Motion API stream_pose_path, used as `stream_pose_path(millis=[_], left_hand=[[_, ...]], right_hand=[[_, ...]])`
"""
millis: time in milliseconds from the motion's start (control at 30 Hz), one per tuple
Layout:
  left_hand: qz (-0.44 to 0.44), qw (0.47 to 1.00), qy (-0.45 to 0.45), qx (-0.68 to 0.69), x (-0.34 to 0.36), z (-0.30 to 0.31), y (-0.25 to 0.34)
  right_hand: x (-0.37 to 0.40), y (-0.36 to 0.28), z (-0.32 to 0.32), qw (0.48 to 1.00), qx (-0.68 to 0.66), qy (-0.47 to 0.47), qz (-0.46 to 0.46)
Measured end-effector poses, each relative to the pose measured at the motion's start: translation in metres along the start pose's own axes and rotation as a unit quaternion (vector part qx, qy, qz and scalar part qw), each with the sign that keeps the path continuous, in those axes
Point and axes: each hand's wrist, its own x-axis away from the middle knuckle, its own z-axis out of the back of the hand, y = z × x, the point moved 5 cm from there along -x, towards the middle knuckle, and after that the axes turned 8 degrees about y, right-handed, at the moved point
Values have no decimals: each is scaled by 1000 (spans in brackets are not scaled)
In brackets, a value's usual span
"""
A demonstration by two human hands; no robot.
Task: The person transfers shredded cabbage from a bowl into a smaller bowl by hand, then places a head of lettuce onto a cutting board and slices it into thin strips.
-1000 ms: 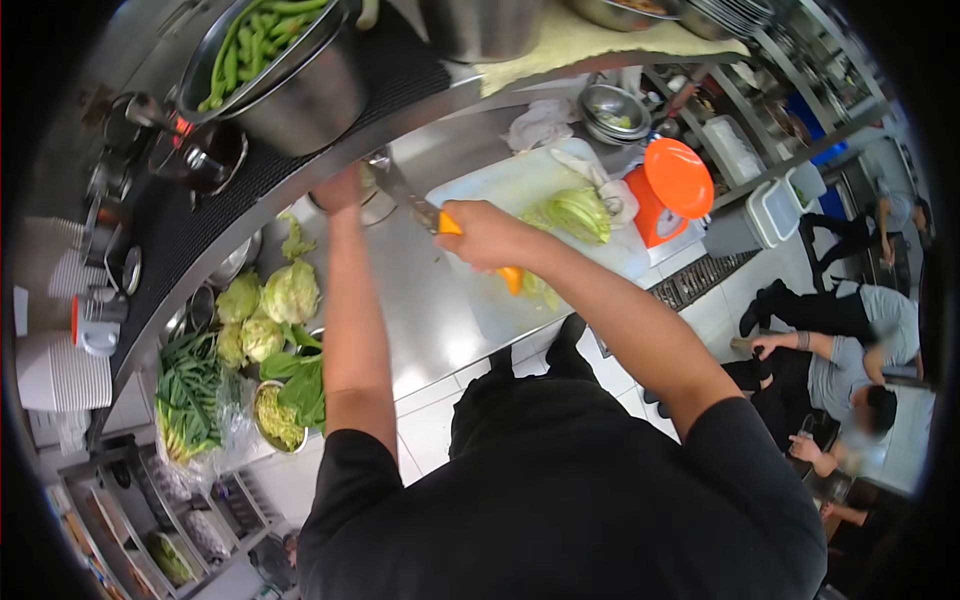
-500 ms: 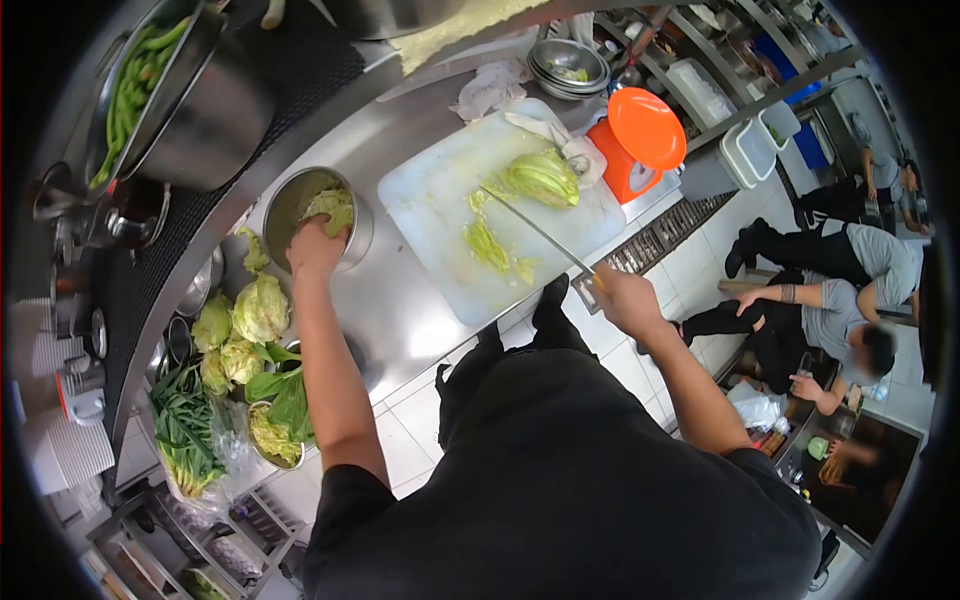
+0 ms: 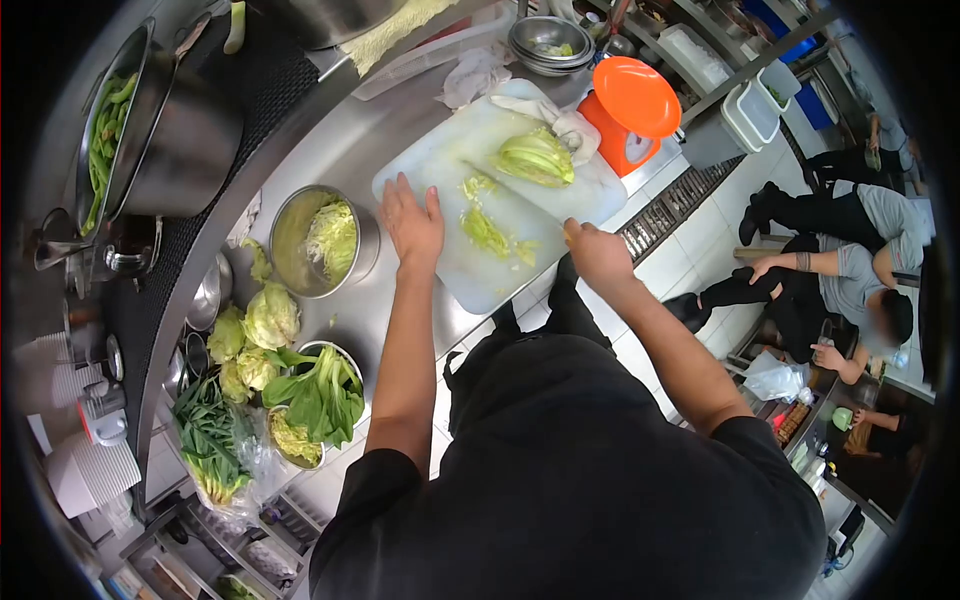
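My right hand (image 3: pixel 602 256) is closed round the handle of a knife (image 3: pixel 527 202), whose blade lies low across the white cutting board (image 3: pixel 440 265). At the board's left edge my left hand (image 3: pixel 412 222) is open and empty, its fingers stretched out. A cut piece of pale green cabbage (image 3: pixel 537 158) rests on the far side of the board, beyond the blade. Nearer me lie chopped cabbage shreds (image 3: pixel 485 236). To the left of my left hand stands a metal pot (image 3: pixel 288 262) with shredded cabbage (image 3: pixel 335 240) inside.
An orange scale (image 3: pixel 637 97) and stacked metal bowls (image 3: pixel 521 40) stand beyond the board. Several cabbage heads (image 3: pixel 271 317), leafy greens (image 3: pixel 335 400) and spring onions (image 3: pixel 205 430) lie at the left. Other people (image 3: pixel 858 300) are at the right, away from the counter.
My left hand has come out of the metal pot and moved right to the cutting board's edge, now empty. My right hand keeps the knife, its blade now lower and flatter.
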Motion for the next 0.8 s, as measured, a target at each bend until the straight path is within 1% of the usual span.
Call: stream_pose_path(millis=[33, 67, 133, 167, 267, 300, 333, 400, 433, 467, 533, 567, 633, 667, 733, 800], left_hand=[[-1, 1000, -26, 0, -1, -8, -1], [-6, 998, -36, 42, 4, -14, 1], [-14, 990, -62, 125, 25, -7, 15], [-8, 983, -62, 175, 38, 0, 19], [3, 952, -54, 303, 56, 14, 27], [1, 941, -48, 334, 57, 15, 24], [1, 930, -41, 365, 56, 16, 19], [-3, 945, -15, 327, 41, 15, 6], [-6, 952, -1, 308, 30, 14, 5], [-5, 965, 16, 262, 21, 12, 6], [-6, 984, 52, 168, 3, 9, 9], [-46, 990, 24, 128, 1, 0, 14], [-124, 991, -33, 47, 9, -16, 26], [-129, 987, -58, 72, 17, -20, 31], [-142, 976, -108, 122, 36, -19, 55], [-130, 978, -103, 123, 53, -15, 72]], right_hand=[[5, -6, -2, 1000, 11, -6, 20], [11, -8, -2, 1000, 10, -14, 23], [26, -15, 0, 999, 5, -35, 29], [32, -12, -2, 999, -14, -30, 25], [56, 1, 7, 995, -94, 15, 9], [63, 7, 11, 994, -108, 31, -14], [71, 13, 12, 992, -116, 21, -45], [88, 24, 15, 986, -131, -1, -104], [95, 29, 12, 986, -140, 12, -94], [103, 37, 2, 969, -192, -34, -150], [118, 41, -12, 913, -291, -123, -259], [124, 39, -21, 886, -352, -126, -273], [122, 24, -29, 858, -395, -145, -293], [120, 15, -33, 843, -417, -153, -303], [107, 0, -43, 842, -435, -159, -277], [92, -15, -53, 846, -440, -157, -259]])
